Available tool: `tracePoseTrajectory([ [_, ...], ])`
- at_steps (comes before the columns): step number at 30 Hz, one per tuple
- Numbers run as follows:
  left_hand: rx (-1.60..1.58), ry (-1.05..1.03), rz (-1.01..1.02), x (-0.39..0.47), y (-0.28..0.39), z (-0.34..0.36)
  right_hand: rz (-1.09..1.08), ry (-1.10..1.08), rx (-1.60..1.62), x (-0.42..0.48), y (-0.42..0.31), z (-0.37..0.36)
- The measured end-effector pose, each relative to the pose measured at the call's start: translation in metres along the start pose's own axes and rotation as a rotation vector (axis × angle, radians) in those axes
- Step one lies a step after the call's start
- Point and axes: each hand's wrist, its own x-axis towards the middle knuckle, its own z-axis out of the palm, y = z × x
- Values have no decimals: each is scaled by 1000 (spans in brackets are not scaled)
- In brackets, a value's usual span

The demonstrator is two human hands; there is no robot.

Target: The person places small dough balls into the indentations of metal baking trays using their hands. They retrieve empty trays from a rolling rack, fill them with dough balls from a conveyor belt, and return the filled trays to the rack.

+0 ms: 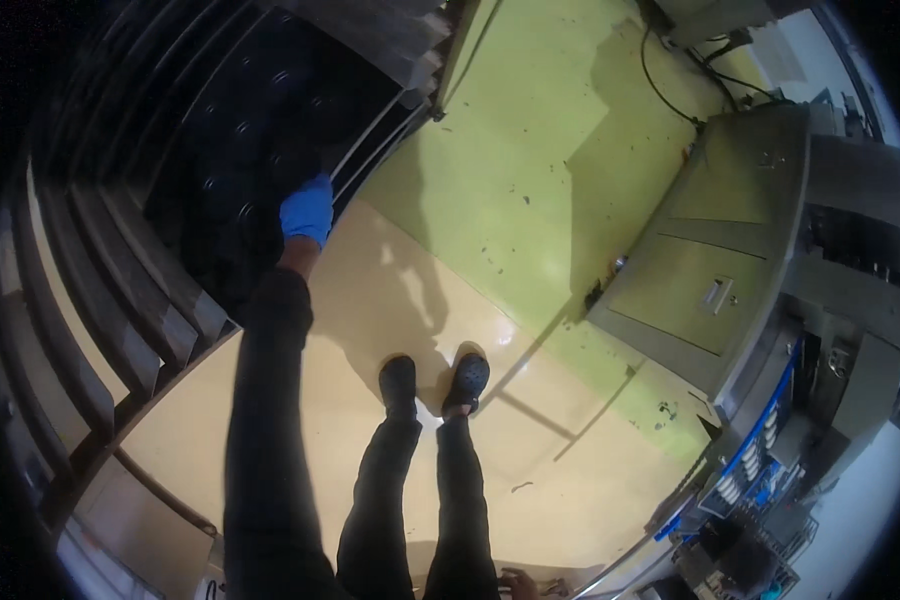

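Observation:
My left hand (307, 206), in a blue glove, reaches out with the arm nearly straight. It is at the near edge of a large black tray or panel (251, 127) with rows of round shiny spots, beside thin metal rails (371, 139). The fingers are lost in the dark, so their grip cannot be made out. At the bottom edge, right of my legs, part of a bare hand (519, 583) shows, seemingly my right hand; it is cut off by the frame, and what it touches is unclear.
Stacked dark slats or shelf edges (131, 285) curve along the left. A metal cabinet (682, 285) with drawers stands at the right, cables (656, 82) behind it. Blue-edged racks with white items (750, 457) are at lower right. My dark clogs (469, 379) stand on the tan floor, which bears debris.

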Motion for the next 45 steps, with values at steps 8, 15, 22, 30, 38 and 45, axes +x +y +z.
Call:
tracePoseTrajectory([
  [8, 212, 270, 400, -47, -22, 14, -553, -42, -207, 50, -131, 69],
  [15, 228, 239, 450, -94, 32, -11, -780, 145, -411, 78, -110, 103],
  [22, -242, -186, 367, -218, 137, -119, -881, -344, 215, 17, -232, 147],
  [30, -486, -586, 486, -284, 136, -259, -789, -504, 231, -86, -323, 220],
  [38, -511, -699, 575, -370, 166, -326, -711, -212, 117, -129, -254, 147],
  [45, -400, -111, -122, -390, 53, -328, -962, -156, 56, -212, -250, 85],
])
